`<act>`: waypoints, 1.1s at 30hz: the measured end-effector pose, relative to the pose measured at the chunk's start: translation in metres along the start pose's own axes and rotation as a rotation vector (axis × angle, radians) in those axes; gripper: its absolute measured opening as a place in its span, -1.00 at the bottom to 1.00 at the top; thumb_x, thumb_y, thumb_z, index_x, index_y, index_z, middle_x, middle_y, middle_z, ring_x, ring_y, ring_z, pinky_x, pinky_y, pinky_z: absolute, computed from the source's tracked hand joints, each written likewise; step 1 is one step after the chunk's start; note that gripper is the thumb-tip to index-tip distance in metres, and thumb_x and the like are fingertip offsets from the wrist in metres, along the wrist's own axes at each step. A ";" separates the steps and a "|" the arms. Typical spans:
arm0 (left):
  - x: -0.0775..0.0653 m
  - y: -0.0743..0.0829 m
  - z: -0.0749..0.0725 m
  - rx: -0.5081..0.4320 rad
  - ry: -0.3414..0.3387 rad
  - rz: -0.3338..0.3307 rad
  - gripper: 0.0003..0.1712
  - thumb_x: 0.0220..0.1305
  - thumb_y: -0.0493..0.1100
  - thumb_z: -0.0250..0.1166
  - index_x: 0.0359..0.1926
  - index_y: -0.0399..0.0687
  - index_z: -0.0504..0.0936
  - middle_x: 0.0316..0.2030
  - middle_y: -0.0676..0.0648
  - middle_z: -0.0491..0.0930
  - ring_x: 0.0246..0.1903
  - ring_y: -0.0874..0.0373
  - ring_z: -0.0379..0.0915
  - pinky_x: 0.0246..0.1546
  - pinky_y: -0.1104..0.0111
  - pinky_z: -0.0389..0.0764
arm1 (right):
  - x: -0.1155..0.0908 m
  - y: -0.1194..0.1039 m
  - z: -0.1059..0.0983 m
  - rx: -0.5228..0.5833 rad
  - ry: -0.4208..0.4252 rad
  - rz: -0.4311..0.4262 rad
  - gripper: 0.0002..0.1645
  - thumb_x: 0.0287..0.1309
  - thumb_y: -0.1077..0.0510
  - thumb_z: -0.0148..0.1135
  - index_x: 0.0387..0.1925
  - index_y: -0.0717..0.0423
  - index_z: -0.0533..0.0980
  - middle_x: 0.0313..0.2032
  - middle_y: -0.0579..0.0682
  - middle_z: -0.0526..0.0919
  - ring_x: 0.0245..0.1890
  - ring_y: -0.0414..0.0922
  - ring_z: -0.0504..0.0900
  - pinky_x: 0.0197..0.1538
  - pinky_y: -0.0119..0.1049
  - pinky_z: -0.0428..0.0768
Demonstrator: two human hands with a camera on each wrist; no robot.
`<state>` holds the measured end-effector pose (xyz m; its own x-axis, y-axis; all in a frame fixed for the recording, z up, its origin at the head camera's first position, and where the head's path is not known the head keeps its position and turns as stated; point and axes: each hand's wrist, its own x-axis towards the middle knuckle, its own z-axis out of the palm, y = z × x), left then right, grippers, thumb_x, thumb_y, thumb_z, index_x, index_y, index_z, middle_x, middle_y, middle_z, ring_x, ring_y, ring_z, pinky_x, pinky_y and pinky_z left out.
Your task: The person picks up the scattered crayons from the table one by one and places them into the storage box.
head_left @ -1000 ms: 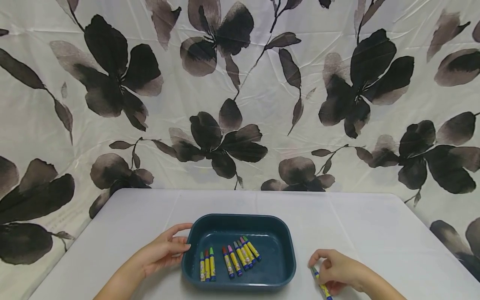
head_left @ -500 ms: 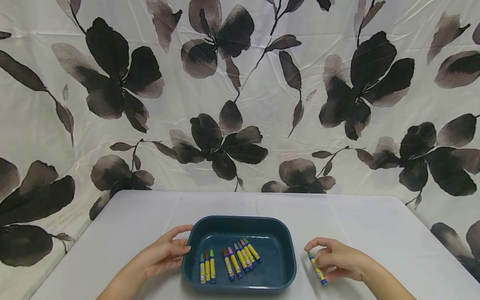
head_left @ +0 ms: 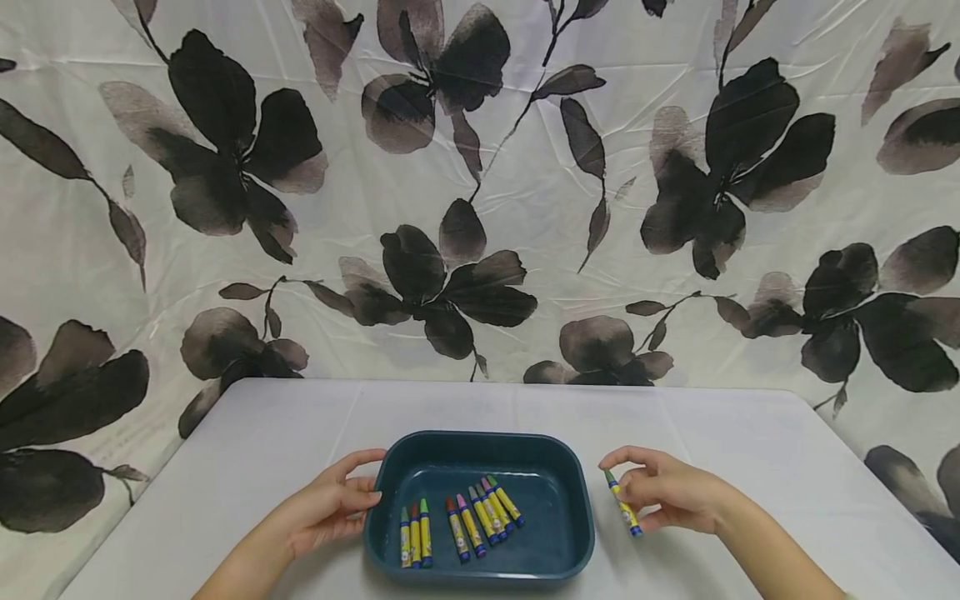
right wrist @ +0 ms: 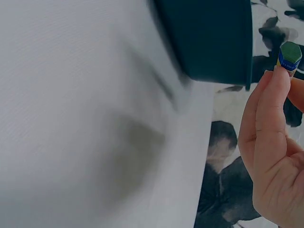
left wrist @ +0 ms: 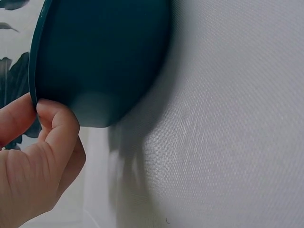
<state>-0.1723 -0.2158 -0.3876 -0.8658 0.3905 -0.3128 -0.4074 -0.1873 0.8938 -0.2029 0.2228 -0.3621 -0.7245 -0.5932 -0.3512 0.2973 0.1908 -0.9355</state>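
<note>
A dark teal tray [head_left: 551, 518] stands on the white table in the head view, with several yellow-wrapped crayons [head_left: 468, 525] lying in it. My left hand [head_left: 326, 504] pinches the tray's left rim between thumb and fingers, which the left wrist view also shows on the tray [left wrist: 104, 57]. To the right of the tray, apart from it, my right hand [head_left: 678, 493] holds a green crayon [head_left: 622, 504] between thumb and fingers, above the table. In the right wrist view the green end of that crayon [right wrist: 289, 54] sticks out past the fingertips.
The crayons in the tray form a group of three [head_left: 415, 533] at the left and a larger slanted group in the middle. The right part of the tray floor is bare. Behind the white table [head_left: 735, 442] hangs a flower-patterned cloth [head_left: 585, 275].
My right hand has brought the green crayon away from the front of the table, up and left towards the tray. My left hand stays at the rim, and the tray looks still.
</note>
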 end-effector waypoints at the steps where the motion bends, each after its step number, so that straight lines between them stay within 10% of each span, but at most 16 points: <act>1: 0.000 0.000 0.000 0.000 0.000 -0.001 -0.19 0.24 -0.47 0.08 0.40 -0.19 -0.13 -0.17 -0.12 0.44 -0.22 0.14 0.47 -0.24 0.35 0.55 | 0.001 -0.002 0.001 -0.001 0.003 -0.001 -0.53 0.06 0.28 0.10 0.07 0.08 0.35 -0.43 -0.09 0.51 -0.43 -0.19 0.46 -0.44 -0.44 0.54; 33: -0.001 0.001 0.000 -0.025 -0.024 -0.010 -0.21 0.25 -0.48 0.05 0.38 -0.15 -0.13 -0.16 -0.12 0.45 -0.25 0.17 0.46 -0.26 0.37 0.54 | 0.057 -0.029 0.047 0.025 0.003 -0.072 -0.44 0.09 0.33 0.12 0.16 0.27 0.26 -0.48 -0.09 0.49 -0.45 -0.19 0.44 -0.45 -0.41 0.57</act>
<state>-0.1716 -0.2169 -0.3859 -0.8548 0.4135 -0.3135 -0.4231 -0.2057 0.8824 -0.2236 0.1463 -0.3536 -0.7463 -0.6021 -0.2836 0.2601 0.1284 -0.9570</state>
